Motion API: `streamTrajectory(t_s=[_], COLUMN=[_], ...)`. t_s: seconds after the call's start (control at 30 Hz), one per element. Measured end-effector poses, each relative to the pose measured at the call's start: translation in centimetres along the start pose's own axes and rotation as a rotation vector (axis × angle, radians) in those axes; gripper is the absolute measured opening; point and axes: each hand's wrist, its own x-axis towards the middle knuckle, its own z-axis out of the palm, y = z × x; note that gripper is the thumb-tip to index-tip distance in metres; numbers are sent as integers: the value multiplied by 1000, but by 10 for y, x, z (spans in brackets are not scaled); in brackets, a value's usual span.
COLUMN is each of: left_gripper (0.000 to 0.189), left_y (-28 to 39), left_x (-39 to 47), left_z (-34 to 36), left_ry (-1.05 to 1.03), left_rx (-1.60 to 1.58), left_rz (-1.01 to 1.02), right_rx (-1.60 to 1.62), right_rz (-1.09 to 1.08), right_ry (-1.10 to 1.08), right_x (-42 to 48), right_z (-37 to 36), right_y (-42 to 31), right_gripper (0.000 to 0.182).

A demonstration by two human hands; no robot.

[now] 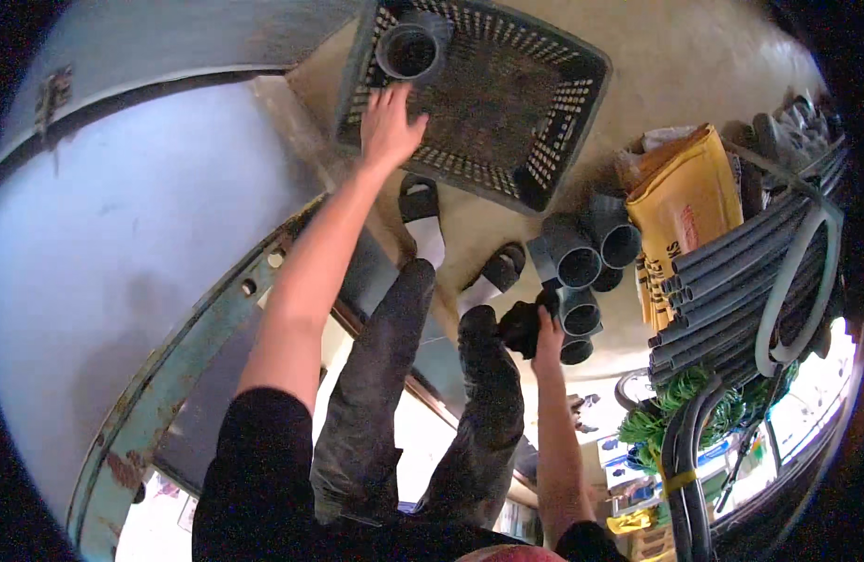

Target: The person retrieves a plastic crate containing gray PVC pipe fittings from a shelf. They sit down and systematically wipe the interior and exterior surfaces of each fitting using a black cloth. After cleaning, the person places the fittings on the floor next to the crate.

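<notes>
My left hand [393,130] reaches over the near left rim of a black plastic crate [569,151], its thumb spread from the fingers. Just beyond the fingertips a grey plastic pipe fitting [440,53] stands in the crate's far left corner, its round mouth facing up. Whether the fingertips touch it, I cannot tell. Lower right, my right hand [550,337] grips a crumpled black item [522,329], seemingly cloth, beside my knee. Next to that hand several grey pipe fittings [572,249] are grouped on the floor, their open ends towards me.
Right of the fittings stand a yellow printed sack [692,197] and a stack of dark pipes or hoses [734,260]. Below them are a green bundle [684,400] and coiled black tubing [684,485]. A rusty green metal beam [186,351] and a pale panel [123,232] border the left.
</notes>
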Motion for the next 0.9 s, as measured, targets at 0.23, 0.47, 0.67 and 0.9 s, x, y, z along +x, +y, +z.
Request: streamTrajectory(t_s=[0.23,0.47,0.67,0.9], left_gripper=[39,24,23,18], left_y=[-14,3,54,147], left_x=[92,25,-106,-223], left_z=[67,-12,-141,-241], left_ry=[-218,-34,99,62], left_rx=[132,-330,-834,-1096], left_rz=[-59,-184,-399,-621], right_rx=[321,352,394,-173], right_rz=[396,259,-179,-382], right_ry=[-12,-119,-114,-185], right_x=[-54,-110,-140,-183], right_z=[28,32,49,101], right_y=[16,0,-113,-200], right_gripper=[53,41,37,48])
